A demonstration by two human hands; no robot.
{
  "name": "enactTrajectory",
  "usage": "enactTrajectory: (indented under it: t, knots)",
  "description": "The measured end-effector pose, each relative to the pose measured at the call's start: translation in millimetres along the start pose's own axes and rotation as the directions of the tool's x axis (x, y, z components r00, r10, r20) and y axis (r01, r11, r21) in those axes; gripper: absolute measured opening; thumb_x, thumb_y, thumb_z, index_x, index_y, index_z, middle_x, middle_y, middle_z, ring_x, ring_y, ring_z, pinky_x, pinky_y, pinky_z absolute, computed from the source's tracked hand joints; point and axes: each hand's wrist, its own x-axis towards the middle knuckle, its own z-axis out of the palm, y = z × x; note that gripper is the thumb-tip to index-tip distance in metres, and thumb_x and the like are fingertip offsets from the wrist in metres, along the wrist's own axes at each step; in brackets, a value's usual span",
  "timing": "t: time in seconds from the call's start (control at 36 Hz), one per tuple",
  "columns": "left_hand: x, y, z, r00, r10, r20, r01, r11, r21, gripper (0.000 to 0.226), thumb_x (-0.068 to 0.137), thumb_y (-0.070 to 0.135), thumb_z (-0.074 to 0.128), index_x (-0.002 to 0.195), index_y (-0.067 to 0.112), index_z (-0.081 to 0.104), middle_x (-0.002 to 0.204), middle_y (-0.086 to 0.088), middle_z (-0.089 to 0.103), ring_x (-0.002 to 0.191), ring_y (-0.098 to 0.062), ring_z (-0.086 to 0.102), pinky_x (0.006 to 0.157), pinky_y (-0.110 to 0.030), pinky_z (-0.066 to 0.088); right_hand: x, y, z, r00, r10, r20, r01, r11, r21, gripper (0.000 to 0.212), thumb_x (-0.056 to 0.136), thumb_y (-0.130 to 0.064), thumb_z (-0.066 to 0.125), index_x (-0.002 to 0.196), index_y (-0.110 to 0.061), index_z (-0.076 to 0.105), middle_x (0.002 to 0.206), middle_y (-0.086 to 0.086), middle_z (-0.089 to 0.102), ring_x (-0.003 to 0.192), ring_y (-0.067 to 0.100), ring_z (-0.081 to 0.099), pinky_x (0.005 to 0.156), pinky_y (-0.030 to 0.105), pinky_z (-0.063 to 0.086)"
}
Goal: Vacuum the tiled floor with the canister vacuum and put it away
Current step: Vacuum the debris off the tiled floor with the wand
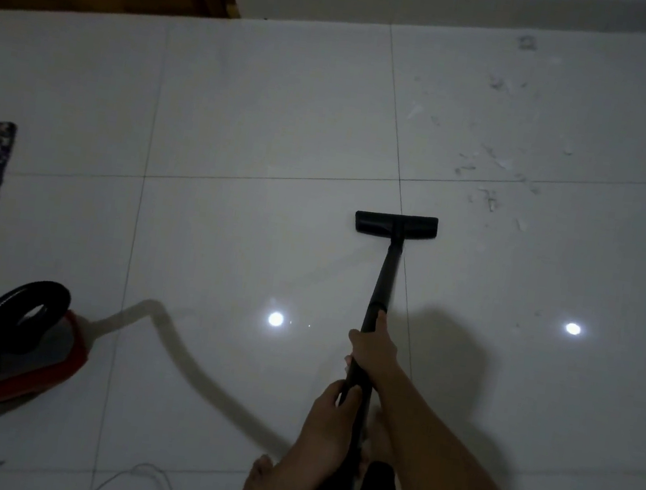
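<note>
Wand (380, 290) clamped by left hand (331, 410), right hand (373, 353); nozzle (396, 224) on floor (257, 111) ahead

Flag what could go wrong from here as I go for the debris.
1. The white cord loops on the tiles beside the bare foot; a step back could snag it.
2. The debris lies ahead and right of the floor head; a straight push of the wand likely misses it.
3. The hose runs left to the canister; reaching right may tug it.
</note>
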Motion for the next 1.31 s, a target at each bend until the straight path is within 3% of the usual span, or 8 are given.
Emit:
enactTrajectory:
  t: [0.11, 0.31, 0.5, 0.72, 0.81, 1.0, 1.19, 1.31]
  knots:
    - [6, 16, 25, 1.0, 0.011, 0.006, -0.011, 0.999, -0.046, 0.017, 0.099, 0.031, 0.038, 0.098, 0.024, 0.054, 0.068, -0.01, 0.054, 0.047, -0.021, 0.05, 0.05, -0.028, 0.042, 14, -10, -27, 0.999, 0.016, 0.029, -0.016, 1.0, -0.01, 0.079, 0.094, -0.012, 0.049, 0.152, -0.037, 0.003, 0.116, 0.027, 0.057, 0.057, 0.019, 0.053, 0.046, 0.027, 0.045]
    - [30, 63, 68, 0.998, 0.02, -0.054, -0.022, 0.999, -0.047, 0.019, 0.098, 0.032, 0.04, 0.103, 0.024, 0.056, 0.072, -0.01, 0.057, 0.055, -0.024, 0.052, 0.063, -0.038, 0.043, 46, -45, -75, 0.997, 0.022, 0.07, -0.017, 0.997, -0.07, 0.076, 0.096, -0.014, 0.047, 0.152, -0.038, 0.003, 0.118, 0.021, 0.057, 0.056, 0.017, 0.055, 0.045, 0.025, 0.046]
    - [56, 106, 92, 0.998, 0.013, -0.061, -0.022, 0.989, -0.149, 0.022, 0.1, 0.03, 0.038, 0.111, 0.02, 0.055, 0.065, -0.01, 0.057, 0.042, -0.022, 0.051, 0.05, -0.027, 0.044, 77, -88, -106, 0.993, 0.024, 0.119, -0.013, 0.995, -0.094, 0.077, 0.095, -0.012, 0.046, 0.151, -0.038, 0.0, 0.121, 0.021, 0.056, 0.057, 0.018, 0.056, 0.049, 0.026, 0.047]
    - [95, 163, 94, 0.989, 0.056, -0.138, -0.062, 0.997, -0.041, 0.02, 0.094, 0.038, 0.044, 0.099, 0.027, 0.06, 0.067, -0.017, 0.063, 0.047, -0.026, 0.057, 0.057, -0.039, 0.055, 118, -144, -122, 0.991, 0.01, 0.132, 0.006, 0.993, -0.117, 0.077, 0.096, -0.012, 0.046, 0.151, -0.038, -0.001, 0.123, 0.019, 0.056, 0.058, 0.016, 0.057, 0.049, 0.025, 0.047]
    - [116, 190, 89, 0.992, 0.054, -0.117, -0.064, 0.994, -0.089, 0.024, 0.098, 0.029, 0.042, 0.112, 0.017, 0.058, 0.068, -0.017, 0.058, 0.041, -0.024, 0.052, 0.044, -0.027, 0.048, 139, -174, -126, 0.991, 0.0, 0.131, 0.015, 0.993, -0.115, 0.077, 0.096, -0.011, 0.046, 0.152, -0.037, -0.001, 0.123, 0.02, 0.055, 0.058, 0.016, 0.056, 0.05, 0.025, 0.048]
    - [149, 261, 78, 0.997, 0.079, -0.015, -0.081, 0.98, -0.184, 0.024, 0.102, 0.026, 0.035, 0.114, 0.013, 0.052, 0.063, -0.011, 0.051, 0.034, -0.015, 0.046, 0.037, -0.021, 0.041, 180, -240, -135, 0.991, -0.002, 0.132, 0.012, 0.997, -0.077, 0.08, 0.095, -0.009, 0.047, 0.151, -0.038, -0.003, 0.122, 0.024, 0.056, 0.06, 0.021, 0.057, 0.052, 0.028, 0.049]
    - [185, 317, 73, 0.994, 0.092, -0.052, -0.097, 0.99, -0.105, 0.028, 0.1, 0.028, 0.037, 0.12, 0.014, 0.053, 0.067, -0.01, 0.055, 0.045, -0.017, 0.05, 0.049, -0.026, 0.042, 224, -291, -141, 0.992, 0.004, 0.129, 0.005, 0.998, -0.064, 0.083, 0.095, -0.01, 0.049, 0.151, -0.039, -0.005, 0.122, 0.027, 0.056, 0.058, 0.023, 0.056, 0.054, 0.032, 0.05]
    - [202, 347, 77, 0.994, 0.103, -0.039, -0.108, 0.984, -0.143, 0.02, 0.101, 0.027, 0.037, 0.104, 0.024, 0.056, 0.065, -0.008, 0.056, 0.042, -0.017, 0.048, 0.044, -0.024, 0.041, 246, -317, -151, 0.991, 0.001, 0.13, 0.008, 0.998, -0.064, 0.084, 0.094, -0.01, 0.05, 0.15, -0.039, -0.006, 0.119, 0.027, 0.056, 0.057, 0.023, 0.056, 0.055, 0.032, 0.051]
